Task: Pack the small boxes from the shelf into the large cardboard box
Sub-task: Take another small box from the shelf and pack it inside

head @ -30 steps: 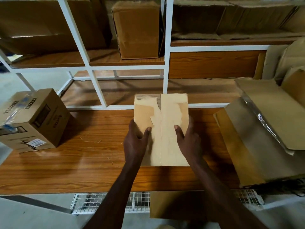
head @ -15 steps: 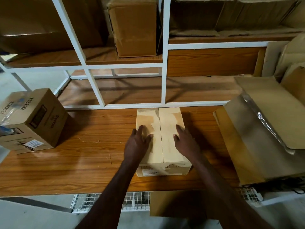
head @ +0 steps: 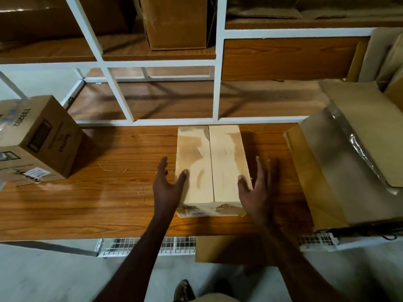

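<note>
Head view showed a pale small box (head: 211, 168) standing flat on the wooden table (head: 113, 192), its two top flaps closed along a centre seam and a label on its near face. The left hand (head: 168, 188) and right hand (head: 255, 188) flanked it with fingers straight and spread, each thumb lying on the box's top edge; neither hand was curled round the box, so both grips read as released, with the fingers beside its side walls.

To the right sat the large box (head: 349, 162), its flaps open and a strip of clear tape (head: 357, 144) glinting along one edge; its inside was not visible, so how many boxes it already held could not be told. A printed carton (head: 37, 140) stood at the table's left end, and a brown box (head: 176, 20) waited on the white-framed shelf (head: 218, 62) behind.

By this evidence the pale box was off the shelf but not yet packed. Moving it right into the large box remained, as apparently did the brown box on the shelf.
</note>
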